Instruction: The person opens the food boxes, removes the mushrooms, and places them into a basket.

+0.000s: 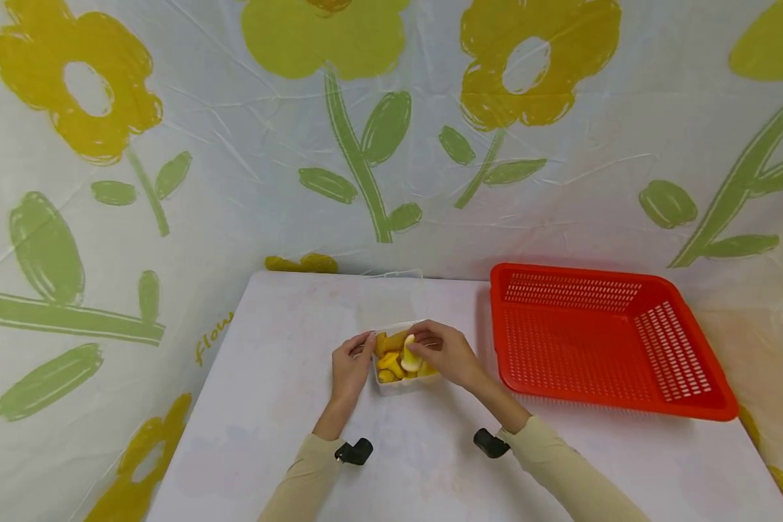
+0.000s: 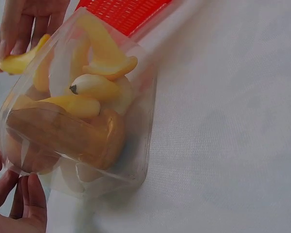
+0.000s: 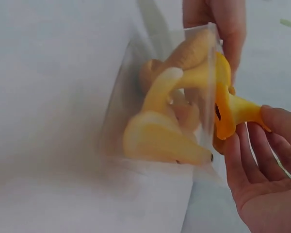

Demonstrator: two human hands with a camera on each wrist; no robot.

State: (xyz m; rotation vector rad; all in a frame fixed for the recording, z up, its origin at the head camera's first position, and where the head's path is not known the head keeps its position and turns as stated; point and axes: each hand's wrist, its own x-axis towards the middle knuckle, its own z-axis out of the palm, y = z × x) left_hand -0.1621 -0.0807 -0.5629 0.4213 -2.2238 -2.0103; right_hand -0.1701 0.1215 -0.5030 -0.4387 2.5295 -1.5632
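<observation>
A clear plastic box stands on the table, filled with yellow mushrooms and a thicker brownish one. My left hand holds the box by its left rim, fingertips against the wall. Over the right side of the box, my right hand pinches a yellow mushroom by its pale stem between thumb and fingers. That mushroom's flared cap is at the box's open top, close to the others; whether it touches them I cannot tell. The box's clear hinged lid lies back behind it.
A large red plastic basket with perforated walls stands to the right of the box on the white-covered table. Behind the table hangs a white cloth printed with flowers. Black wrist cameras sit on both forearms.
</observation>
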